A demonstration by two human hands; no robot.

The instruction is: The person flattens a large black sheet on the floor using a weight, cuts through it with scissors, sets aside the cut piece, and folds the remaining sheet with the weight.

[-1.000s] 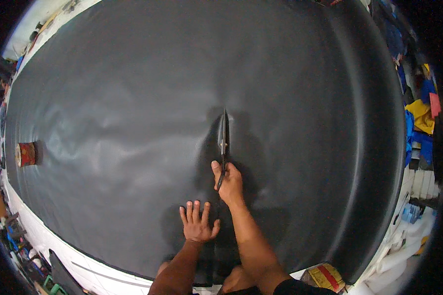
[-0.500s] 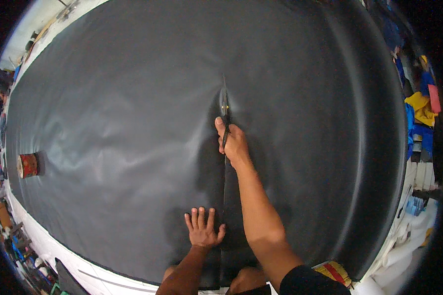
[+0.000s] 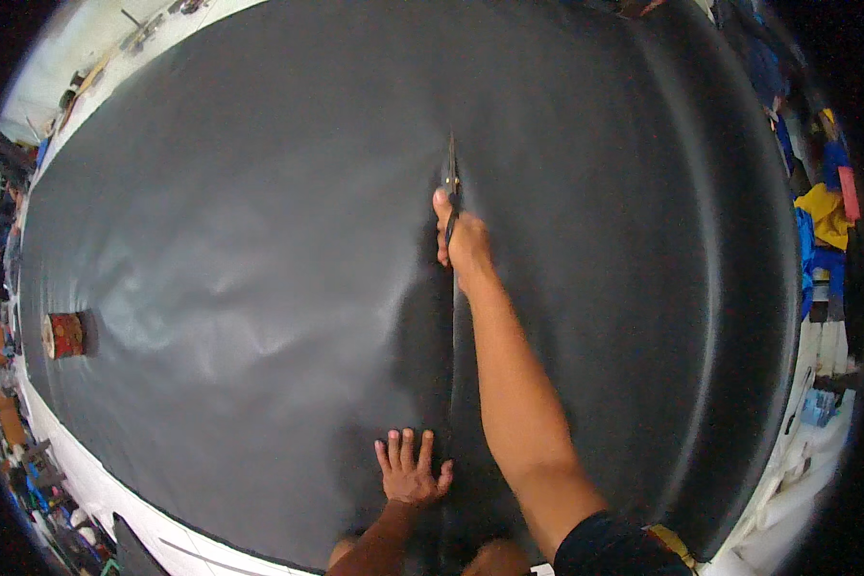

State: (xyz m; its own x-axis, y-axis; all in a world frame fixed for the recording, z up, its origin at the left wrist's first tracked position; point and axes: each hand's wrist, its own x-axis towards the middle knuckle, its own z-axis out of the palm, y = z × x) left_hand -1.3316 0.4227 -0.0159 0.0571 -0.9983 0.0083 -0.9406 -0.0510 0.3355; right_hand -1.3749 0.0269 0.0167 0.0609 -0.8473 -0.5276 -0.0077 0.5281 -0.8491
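Note:
A large sheet of smooth black material (image 3: 259, 403), like vinyl or leatherette, covers the white surface before me. My right hand (image 3: 468, 242) grips a pair of black-handled scissors (image 3: 453, 173), whose blades point away from me into the sheet. A straight cut line runs back from the scissors toward my body, partly hidden by my right forearm. My left hand (image 3: 413, 470) lies flat with fingers spread on the sheet, just left of that line and near me.
A red patterned cylinder (image 3: 65, 336) stands on the sheet's left side. Along the right runs a thick rolled fold (image 3: 749, 288) of the black material. Yellow cloth (image 3: 824, 213) and blue pieces lie beyond it. Cluttered items line the far left.
The scissors and my right hand have moved farther forward along the sheet, and the cut line is longer. My left hand stays flat on the material. The view has shifted slightly.

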